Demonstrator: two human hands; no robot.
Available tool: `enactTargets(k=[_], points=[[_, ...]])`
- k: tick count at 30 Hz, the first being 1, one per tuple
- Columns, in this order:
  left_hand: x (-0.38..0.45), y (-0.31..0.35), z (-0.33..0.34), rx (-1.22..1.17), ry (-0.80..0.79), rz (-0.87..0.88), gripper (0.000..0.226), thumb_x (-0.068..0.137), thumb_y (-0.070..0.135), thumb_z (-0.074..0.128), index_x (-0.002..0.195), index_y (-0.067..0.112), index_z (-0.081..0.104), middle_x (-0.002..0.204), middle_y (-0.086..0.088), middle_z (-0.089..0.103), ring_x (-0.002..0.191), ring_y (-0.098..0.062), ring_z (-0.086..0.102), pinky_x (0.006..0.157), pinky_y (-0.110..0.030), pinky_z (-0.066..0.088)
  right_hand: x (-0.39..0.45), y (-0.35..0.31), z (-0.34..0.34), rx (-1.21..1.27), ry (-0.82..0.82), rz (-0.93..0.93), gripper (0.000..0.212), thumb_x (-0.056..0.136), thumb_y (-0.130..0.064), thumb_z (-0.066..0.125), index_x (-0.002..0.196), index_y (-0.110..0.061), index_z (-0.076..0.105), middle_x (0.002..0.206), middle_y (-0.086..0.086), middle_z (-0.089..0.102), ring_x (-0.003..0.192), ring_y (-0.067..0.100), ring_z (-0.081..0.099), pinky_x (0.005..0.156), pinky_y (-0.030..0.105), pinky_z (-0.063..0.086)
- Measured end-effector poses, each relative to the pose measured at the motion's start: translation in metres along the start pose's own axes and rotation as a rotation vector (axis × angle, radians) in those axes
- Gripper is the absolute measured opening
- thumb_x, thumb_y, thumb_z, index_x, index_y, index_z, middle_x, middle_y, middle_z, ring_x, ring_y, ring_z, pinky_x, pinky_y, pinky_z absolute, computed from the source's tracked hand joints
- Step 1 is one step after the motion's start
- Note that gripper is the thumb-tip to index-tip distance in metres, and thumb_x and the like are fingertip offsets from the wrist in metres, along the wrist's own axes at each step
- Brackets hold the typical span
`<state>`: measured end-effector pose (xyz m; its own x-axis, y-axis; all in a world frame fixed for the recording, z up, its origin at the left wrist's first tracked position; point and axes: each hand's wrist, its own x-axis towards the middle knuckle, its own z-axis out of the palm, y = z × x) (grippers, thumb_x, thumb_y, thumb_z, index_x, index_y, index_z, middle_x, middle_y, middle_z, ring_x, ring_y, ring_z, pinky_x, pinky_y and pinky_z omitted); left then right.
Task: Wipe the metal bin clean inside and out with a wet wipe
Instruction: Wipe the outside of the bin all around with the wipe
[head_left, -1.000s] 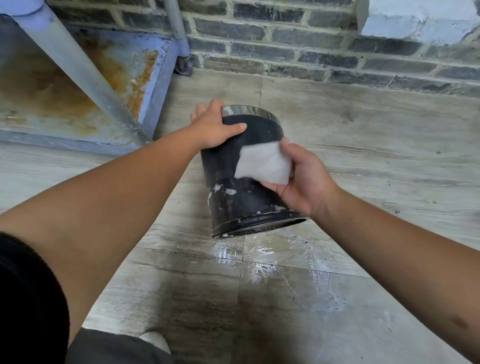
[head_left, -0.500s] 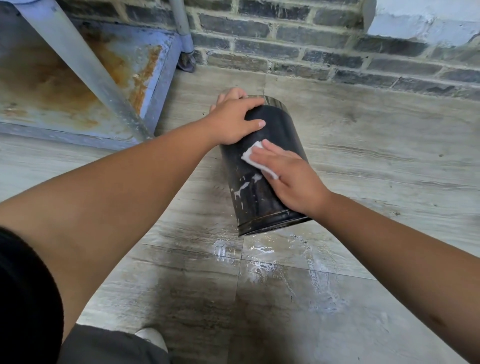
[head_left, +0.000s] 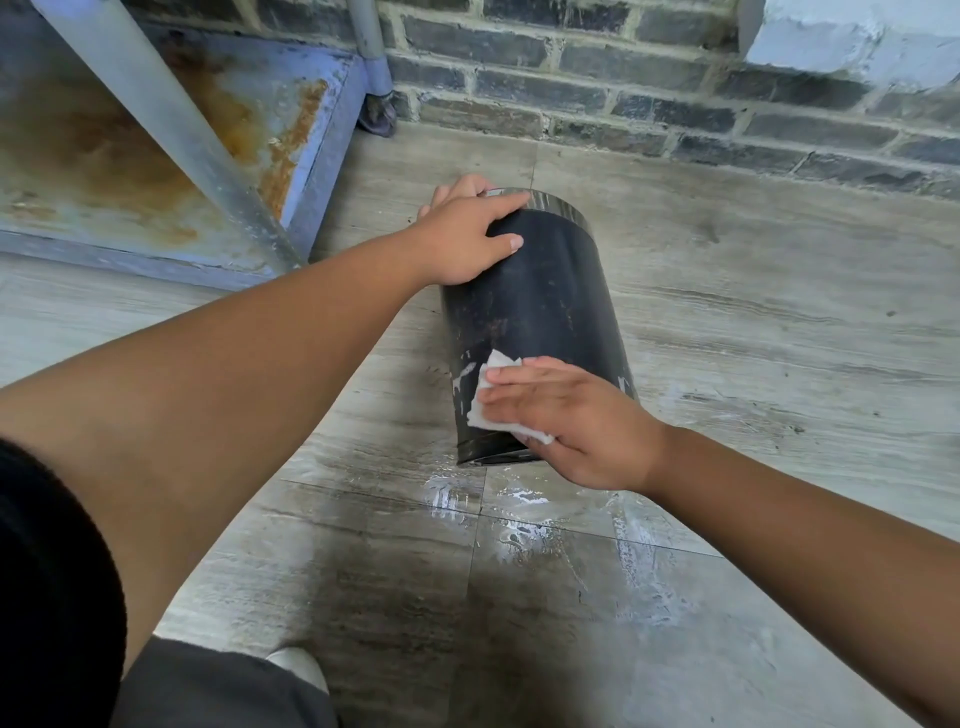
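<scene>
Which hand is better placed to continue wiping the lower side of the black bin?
The right hand: its flat fingers already press the wet wipe onto the metal bin near the base. The left hand grips the rim, steadying it.

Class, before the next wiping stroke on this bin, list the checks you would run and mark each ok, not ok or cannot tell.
1. Bin steadied: ok. The left hand grips the metal bin at its rim.
2. Wipe against the surface: ok. The right hand presses the wet wipe flat on the lower side wall.
3. Outside clean: not ok. White smears show beside the wipe.
4. Inside wiped: cannot tell. The interior is out of view.
5. Floor dry: not ok. A wet patch lies on the floor below the bin.
</scene>
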<state>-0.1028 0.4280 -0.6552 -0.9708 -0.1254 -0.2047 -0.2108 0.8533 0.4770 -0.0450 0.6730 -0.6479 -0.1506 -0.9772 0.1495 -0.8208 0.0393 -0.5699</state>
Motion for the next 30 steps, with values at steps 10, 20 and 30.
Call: enactTargets(k=[10,20,30], points=[[-0.002,-0.012,0.004,-0.065,-0.092,-0.134,0.072,0.071,0.071,0.046,0.139,0.059,0.025,0.135,-0.006,0.026,0.128,-0.030,0.024,0.108,-0.040,0.023,0.005,-0.033,0.006,0.629,-0.017,0.241,0.022,0.098,-0.012,0.052,0.104,-0.010,0.073,0.086,-0.019,0.070,0.080,0.004,0.065,0.073,0.018,0.047],[-0.005,-0.029,0.013,-0.189,-0.121,-0.280,0.099,0.059,0.079,0.060,0.144,0.052,0.015,0.148,-0.008,0.019,0.138,-0.034,0.023,0.112,-0.043,0.026,0.000,0.040,-0.021,0.859,0.607,0.723,0.036,0.103,-0.010,0.035,0.123,-0.012,0.065,0.133,0.004,0.062,0.126,0.013,0.054,0.112,0.031,0.036],[-0.021,-0.044,0.023,-0.115,-0.162,-0.234,0.115,0.056,0.083,0.059,0.147,0.052,-0.003,0.160,-0.004,-0.013,0.147,-0.031,-0.007,0.118,-0.051,0.012,0.019,0.041,0.043,0.468,0.346,0.673,0.041,0.102,-0.014,0.045,0.143,-0.018,0.044,0.155,-0.002,0.032,0.141,0.001,0.014,0.113,0.010,0.007]])
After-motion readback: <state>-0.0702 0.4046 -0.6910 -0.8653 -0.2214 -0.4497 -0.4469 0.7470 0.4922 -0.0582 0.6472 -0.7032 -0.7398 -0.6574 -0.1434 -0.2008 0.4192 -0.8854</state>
